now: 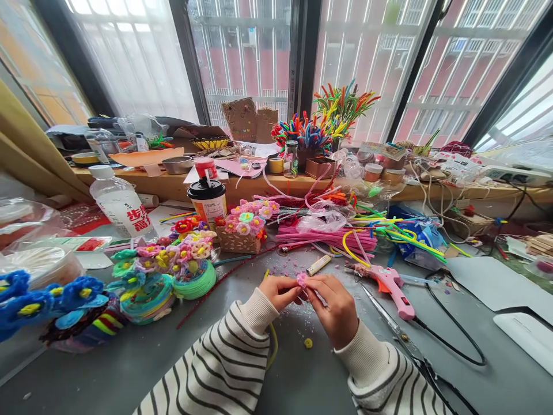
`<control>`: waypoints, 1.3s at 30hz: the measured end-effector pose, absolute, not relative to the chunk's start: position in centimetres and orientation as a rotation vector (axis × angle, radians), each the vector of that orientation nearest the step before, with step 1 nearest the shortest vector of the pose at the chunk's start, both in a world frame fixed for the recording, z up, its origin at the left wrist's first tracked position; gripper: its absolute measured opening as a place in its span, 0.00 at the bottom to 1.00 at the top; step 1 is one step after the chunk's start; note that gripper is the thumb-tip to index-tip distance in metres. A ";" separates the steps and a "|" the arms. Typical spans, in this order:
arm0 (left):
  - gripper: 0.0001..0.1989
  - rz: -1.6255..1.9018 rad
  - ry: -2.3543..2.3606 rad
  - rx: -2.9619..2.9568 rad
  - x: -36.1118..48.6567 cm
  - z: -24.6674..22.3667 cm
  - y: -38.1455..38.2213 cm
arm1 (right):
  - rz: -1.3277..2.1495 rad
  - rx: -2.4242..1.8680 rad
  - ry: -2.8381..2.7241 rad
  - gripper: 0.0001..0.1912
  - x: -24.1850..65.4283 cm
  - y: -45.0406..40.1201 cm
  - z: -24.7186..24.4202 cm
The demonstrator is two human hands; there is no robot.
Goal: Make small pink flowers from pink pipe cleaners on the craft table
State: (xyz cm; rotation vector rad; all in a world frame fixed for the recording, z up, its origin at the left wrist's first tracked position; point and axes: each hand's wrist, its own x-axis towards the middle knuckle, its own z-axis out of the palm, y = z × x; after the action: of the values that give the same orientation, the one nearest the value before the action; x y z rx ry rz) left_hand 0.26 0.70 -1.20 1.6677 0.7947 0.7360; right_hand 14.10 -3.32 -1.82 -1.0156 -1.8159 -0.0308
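Head view: left hand (279, 293) and right hand (334, 302) both clamped on pink piece (301, 279).

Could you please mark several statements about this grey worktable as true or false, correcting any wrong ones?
1. The left hand and right hand meet at a small, fuzzy pink piece. True.
2. The pink plastic glue gun lies left of both hands. False: it lies to their right.
3. A small, round yellow piece lies between the striped fabric sleeves. True.
4. The orange-and-white paper cup has a white lid. False: its lid is black.
5. Long, pointed metal scissors lie right of the right hand. True.
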 end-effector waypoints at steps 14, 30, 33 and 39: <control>0.14 0.709 0.780 1.659 0.3 -1.3 0.8 | -0.019 -1.051 -1.826 0.08 14.2 -3.4 -1.8; 0.14 0.739 0.804 1.680 0.2 -0.9 0.7 | -0.018 -1.053 -1.829 0.07 14.5 -3.3 -1.6; 0.13 0.735 0.796 1.709 0.1 -0.8 0.6 | -0.048 -1.048 -1.824 0.07 14.3 -3.4 -1.5; 0.13 0.734 0.867 1.798 0.1 -1.2 0.8 | -0.032 -1.064 -1.822 0.07 14.3 -3.1 -1.7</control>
State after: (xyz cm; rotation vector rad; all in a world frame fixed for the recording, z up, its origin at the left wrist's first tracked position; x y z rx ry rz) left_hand 0.06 0.80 -1.15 1.7977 0.8670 0.7342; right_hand 14.31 -3.13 -1.66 -1.0636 -1.8220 -0.0317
